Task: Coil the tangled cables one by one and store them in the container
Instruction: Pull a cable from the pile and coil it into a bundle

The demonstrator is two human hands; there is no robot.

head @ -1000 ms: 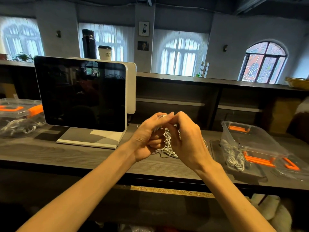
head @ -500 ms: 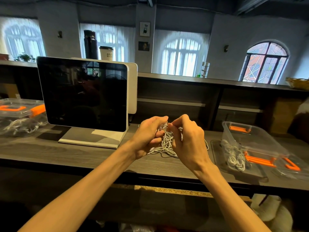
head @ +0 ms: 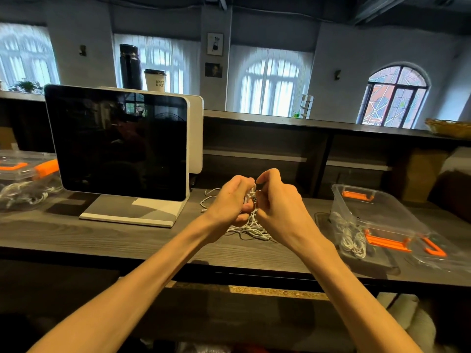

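A tangle of white cables [head: 251, 228] lies on the dark wooden counter [head: 127, 238] in the middle. Both hands hold it up from above. My left hand [head: 230, 200] grips a bunch of the cables with curled fingers. My right hand [head: 276, 200] pinches a strand near the top of the bunch, close to the left hand's fingertips. Much of the bunch is hidden between the two hands. To the right stands a clear plastic container [head: 377, 212] with orange clips, holding several coiled white cables [head: 350, 236] at its near end.
A white-framed monitor [head: 119, 146] on a flat base stands left of the hands. A closed clear box [head: 23, 179] with cables sits at the far left. The container's lid [head: 438, 250] lies at the right edge. A raised ledge [head: 293, 121] carries a cup and a flask.
Both hands have sunk slightly toward the counter and keep working the bunch; the right hand's fingers have shifted to pinch a strand at the top. The view has drifted a little.
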